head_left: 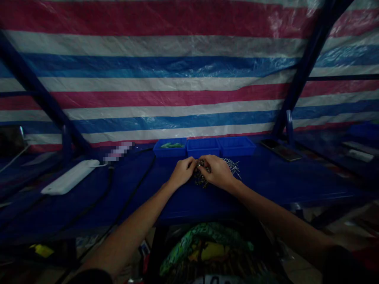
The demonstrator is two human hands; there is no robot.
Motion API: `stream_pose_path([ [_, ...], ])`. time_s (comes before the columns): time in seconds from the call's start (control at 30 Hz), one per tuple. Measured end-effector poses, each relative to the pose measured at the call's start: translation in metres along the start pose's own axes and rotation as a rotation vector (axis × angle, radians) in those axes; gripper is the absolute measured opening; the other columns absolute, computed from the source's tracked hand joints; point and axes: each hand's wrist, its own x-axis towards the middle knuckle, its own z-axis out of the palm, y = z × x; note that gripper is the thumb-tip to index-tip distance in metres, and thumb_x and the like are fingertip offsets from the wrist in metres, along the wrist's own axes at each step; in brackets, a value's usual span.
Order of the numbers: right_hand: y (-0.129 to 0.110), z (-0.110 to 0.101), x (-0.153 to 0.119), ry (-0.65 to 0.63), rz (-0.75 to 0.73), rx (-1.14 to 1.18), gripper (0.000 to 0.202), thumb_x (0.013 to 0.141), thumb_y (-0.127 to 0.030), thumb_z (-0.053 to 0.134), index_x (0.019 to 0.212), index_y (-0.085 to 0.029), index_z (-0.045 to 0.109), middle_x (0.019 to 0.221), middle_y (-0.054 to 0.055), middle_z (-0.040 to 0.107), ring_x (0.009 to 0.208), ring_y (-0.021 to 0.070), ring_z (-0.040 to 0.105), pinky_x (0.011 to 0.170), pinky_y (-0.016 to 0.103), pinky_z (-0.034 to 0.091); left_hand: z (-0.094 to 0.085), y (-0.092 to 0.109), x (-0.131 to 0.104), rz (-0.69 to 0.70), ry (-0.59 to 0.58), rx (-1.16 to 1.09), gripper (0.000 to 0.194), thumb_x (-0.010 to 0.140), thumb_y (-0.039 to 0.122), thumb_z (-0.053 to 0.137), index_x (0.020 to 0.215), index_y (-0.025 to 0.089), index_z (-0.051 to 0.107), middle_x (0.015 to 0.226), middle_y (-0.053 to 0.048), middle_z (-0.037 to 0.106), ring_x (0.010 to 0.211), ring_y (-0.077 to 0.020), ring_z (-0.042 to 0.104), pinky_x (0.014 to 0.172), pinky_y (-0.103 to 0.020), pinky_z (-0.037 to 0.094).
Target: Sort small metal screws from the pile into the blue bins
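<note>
Both hands meet over a small heap of brass-coloured metal pieces (pixel 201 180) on the blue table. My left hand (pixel 184 170) has its thumb and fingers closed in a pinch at the heap's left edge; what is between them is too small to make out. From the right, my right hand (pixel 217 170) curls its fingers over the pile, thumb pressed inward, and hides part of it. Just beyond that hand lies a loose bunch of thin silver pins (pixel 233 167), partly covered by it.
Behind the hands stand a left blue bin (pixel 158 152) with green stuff inside, a middle blue bin (pixel 203 152) and a right blue bin (pixel 238 151). A phone (pixel 281 150) lies at right. A white power strip (pixel 71 177) and black cables (pixel 133 195) occupy the left side.
</note>
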Motion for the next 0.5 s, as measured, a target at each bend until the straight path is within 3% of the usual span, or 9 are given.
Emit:
stream_pose_path([
  [0.23, 0.0018, 0.0024, -0.0066, 0.023, 0.018, -0.005, 0.021, 0.084, -0.026, 0.053, 0.103, -0.017, 0.057, 0.086, 0.005, 0.062, 0.078, 0.0165, 0.055, 0.071, 0.027, 0.04, 0.0065, 0.0106, -0.0003, 0.006, 0.062, -0.061, 0.039, 0.091, 0.04, 0.036, 0.065, 0.016, 0.051, 0.06, 0.002, 0.054, 0.057, -0.011, 0.049, 0.058, -0.022, 0.034],
  [0.5, 0.0008, 0.0041, -0.0089, 0.02, 0.062, 0.014, 0.016, 0.089, -0.024, 0.044, 0.082, -0.018, 0.057, 0.075, 0.003, 0.061, 0.065, 0.0133, 0.053, 0.062, 0.025, 0.034, 0.0032, 0.0121, -0.003, 0.053, 0.013, -0.045, 0.04, 0.092, 0.038, 0.035, 0.061, 0.016, 0.049, 0.057, 0.003, 0.052, 0.055, -0.0102, 0.048, 0.056, -0.022, 0.033],
])
